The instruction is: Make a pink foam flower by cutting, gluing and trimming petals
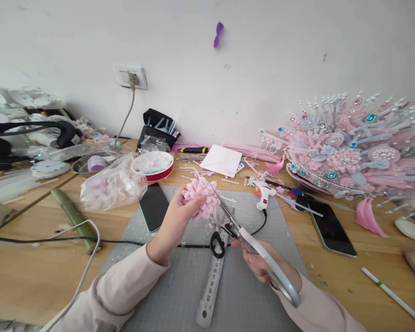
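My left hand pinches a pink fuzzy flower with many looped petals, which looks made of chenille stems. Grey-handled shears are in my right hand, fingers wrapped round the handles. Their blades point up and left, with the tips beside or touching the flower's right edge; whether they cut into anything cannot be made out. Below the flower, a steel ruler lies on the grey cutting mat. A pair of black-handled scissors rests across the ruler, partly hidden behind the shears.
A white glue gun lies behind my right hand, its black cord crossing the mat. One phone is left, another phone right. A large pink beaded headdress stands at back right. A red-rimmed tin and plastic bag sit left.
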Motion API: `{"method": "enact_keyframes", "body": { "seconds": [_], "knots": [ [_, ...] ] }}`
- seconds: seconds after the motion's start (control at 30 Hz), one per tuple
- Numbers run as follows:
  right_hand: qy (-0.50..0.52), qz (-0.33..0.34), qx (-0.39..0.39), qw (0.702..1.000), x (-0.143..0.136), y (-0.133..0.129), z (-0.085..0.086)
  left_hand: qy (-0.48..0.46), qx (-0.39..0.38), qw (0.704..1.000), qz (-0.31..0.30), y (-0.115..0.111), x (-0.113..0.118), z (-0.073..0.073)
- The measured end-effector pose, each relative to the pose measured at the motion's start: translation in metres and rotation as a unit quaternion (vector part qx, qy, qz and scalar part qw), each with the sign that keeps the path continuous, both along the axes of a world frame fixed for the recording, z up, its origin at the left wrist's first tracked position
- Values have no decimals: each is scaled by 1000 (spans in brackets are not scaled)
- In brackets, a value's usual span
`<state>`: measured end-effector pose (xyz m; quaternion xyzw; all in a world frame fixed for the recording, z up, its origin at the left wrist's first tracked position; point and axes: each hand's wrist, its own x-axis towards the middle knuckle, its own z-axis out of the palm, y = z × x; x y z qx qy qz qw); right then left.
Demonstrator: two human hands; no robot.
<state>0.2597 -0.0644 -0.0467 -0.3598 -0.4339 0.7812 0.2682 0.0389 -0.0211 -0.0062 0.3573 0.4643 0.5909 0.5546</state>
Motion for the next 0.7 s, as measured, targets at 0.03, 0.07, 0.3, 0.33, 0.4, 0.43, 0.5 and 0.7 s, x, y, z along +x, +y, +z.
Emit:
{"method": "enact_keyframes", "body": {
  "seconds": [0.03, 0.07, 0.3, 0.33, 0.4, 0.43, 0.5, 0.7],
  "knots": [
    [-1, -3, 2, 1000, 0, -1, 2, 2, 0, 1000, 3, 0, 0, 0],
    [-1, -4, 3, 1000, -1, -1, 4, 2, 0, 1000, 6, 0, 0, 0],
    [6, 18, -9, 1000, 3, 3, -14, -16, 20, 999, 27, 1, 0, 1],
    [7, 21, -10, 1000, 3, 4, -18, -14, 21, 999, 26, 1, 0, 1],
    [2, 25, -12, 1000, 5, 5, -24, -9, 23, 999, 21, 0, 1, 0],
    [-2, 25, -13, 1000, 5, 5, -25, -6, 22, 1000, 19, 0, 1, 0],
    [-10, 26, -14, 1000, 5, 5, -25, -3, 16, 1000, 15, -1, 2, -1],
    [-14, 14, -5, 1000, 1, 3, -15, -1, 10, 1000, 15, -3, 3, 0]
  ]
}}
